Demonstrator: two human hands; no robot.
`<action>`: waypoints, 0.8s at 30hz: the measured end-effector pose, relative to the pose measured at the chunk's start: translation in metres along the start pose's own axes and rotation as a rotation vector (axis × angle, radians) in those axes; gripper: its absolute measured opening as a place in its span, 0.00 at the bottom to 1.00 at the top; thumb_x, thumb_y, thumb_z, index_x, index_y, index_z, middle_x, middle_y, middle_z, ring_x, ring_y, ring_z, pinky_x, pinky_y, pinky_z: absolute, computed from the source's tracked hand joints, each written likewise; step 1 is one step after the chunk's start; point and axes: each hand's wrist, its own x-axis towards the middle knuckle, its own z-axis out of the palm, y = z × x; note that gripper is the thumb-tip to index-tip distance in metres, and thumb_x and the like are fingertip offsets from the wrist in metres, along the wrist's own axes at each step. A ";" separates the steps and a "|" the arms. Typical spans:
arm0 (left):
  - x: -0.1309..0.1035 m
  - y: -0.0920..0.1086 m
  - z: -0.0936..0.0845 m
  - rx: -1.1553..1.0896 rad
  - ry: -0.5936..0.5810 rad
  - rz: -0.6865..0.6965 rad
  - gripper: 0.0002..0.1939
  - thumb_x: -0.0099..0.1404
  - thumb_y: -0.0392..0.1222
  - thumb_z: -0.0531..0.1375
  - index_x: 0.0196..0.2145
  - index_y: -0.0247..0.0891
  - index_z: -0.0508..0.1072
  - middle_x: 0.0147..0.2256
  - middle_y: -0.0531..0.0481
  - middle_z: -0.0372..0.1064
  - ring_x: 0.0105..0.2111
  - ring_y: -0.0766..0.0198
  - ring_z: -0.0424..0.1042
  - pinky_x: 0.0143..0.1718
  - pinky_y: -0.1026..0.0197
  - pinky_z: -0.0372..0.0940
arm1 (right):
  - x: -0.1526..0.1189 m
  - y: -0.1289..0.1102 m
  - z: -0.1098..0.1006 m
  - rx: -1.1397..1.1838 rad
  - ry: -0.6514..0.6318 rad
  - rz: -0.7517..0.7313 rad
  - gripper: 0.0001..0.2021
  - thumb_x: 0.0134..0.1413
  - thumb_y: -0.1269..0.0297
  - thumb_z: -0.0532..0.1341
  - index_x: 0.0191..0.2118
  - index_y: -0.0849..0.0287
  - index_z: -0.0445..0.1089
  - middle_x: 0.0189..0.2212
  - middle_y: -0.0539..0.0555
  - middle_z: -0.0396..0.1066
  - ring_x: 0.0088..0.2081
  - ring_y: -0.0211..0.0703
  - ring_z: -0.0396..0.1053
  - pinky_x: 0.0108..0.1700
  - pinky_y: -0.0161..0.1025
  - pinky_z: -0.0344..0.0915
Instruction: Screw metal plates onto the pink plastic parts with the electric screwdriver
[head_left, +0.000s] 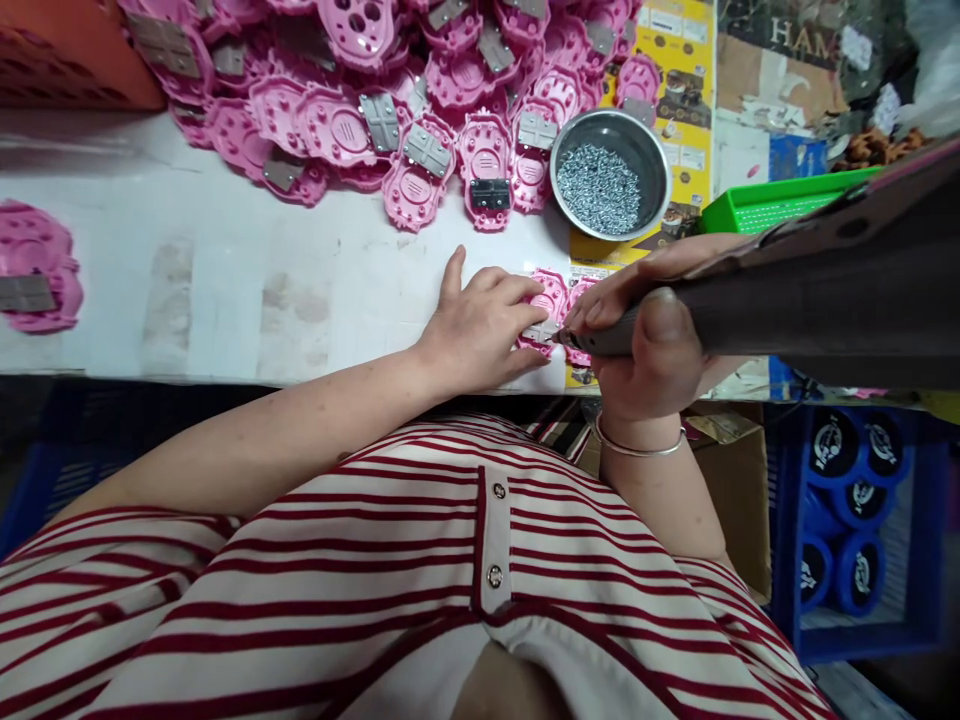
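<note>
My left hand [480,325] rests on the white tabletop, its thumb and fingers around a small pink plastic casing [551,290] with a grey metal plate on its lower part. In my right hand [649,350] is a dark electric screwdriver [780,310], lying almost level. Its tip meets the casing near the metal plate; whether a screw sits under it is too small to tell. A second pink casing [582,292] lies just to the right, partly hidden by my right fingers. Behind my hands stands a steel bowl [663,200] of small silver screws.
A big heap of pink casings [337,130] fills the back of the table. Another casing [37,265] lies far left, near an orange basket [75,50]. At right are a green tray [727,215] and, below the table, a blue crate [870,640] of round blue items.
</note>
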 end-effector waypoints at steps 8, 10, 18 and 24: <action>-0.007 -0.008 0.007 -0.022 0.075 0.011 0.18 0.62 0.59 0.66 0.45 0.49 0.80 0.54 0.48 0.72 0.54 0.45 0.66 0.67 0.24 0.36 | 0.019 -0.061 -0.023 -0.066 0.242 -0.190 0.10 0.55 0.59 0.56 0.38 0.48 0.75 0.19 0.43 0.57 0.17 0.30 0.57 0.21 0.32 0.63; -0.008 -0.007 0.007 -0.002 0.078 0.007 0.19 0.62 0.60 0.65 0.45 0.49 0.80 0.54 0.48 0.73 0.54 0.44 0.67 0.66 0.25 0.37 | 0.020 -0.066 -0.041 -0.166 0.280 -0.240 0.10 0.57 0.61 0.54 0.39 0.47 0.73 0.20 0.43 0.58 0.18 0.28 0.57 0.22 0.30 0.61; -0.011 0.000 0.000 0.121 -0.007 -0.029 0.18 0.65 0.59 0.63 0.47 0.48 0.79 0.56 0.48 0.72 0.56 0.43 0.68 0.67 0.27 0.41 | 0.009 -0.044 -0.079 -0.178 0.335 -0.255 0.08 0.59 0.61 0.57 0.42 0.52 0.72 0.19 0.42 0.60 0.17 0.29 0.58 0.21 0.32 0.63; -0.012 -0.005 0.004 0.113 0.004 -0.030 0.20 0.65 0.63 0.62 0.47 0.51 0.78 0.56 0.48 0.72 0.56 0.43 0.69 0.66 0.27 0.41 | 0.010 -0.045 -0.078 -0.246 0.386 -0.293 0.07 0.57 0.62 0.61 0.41 0.54 0.72 0.27 0.45 0.63 0.18 0.29 0.59 0.19 0.34 0.61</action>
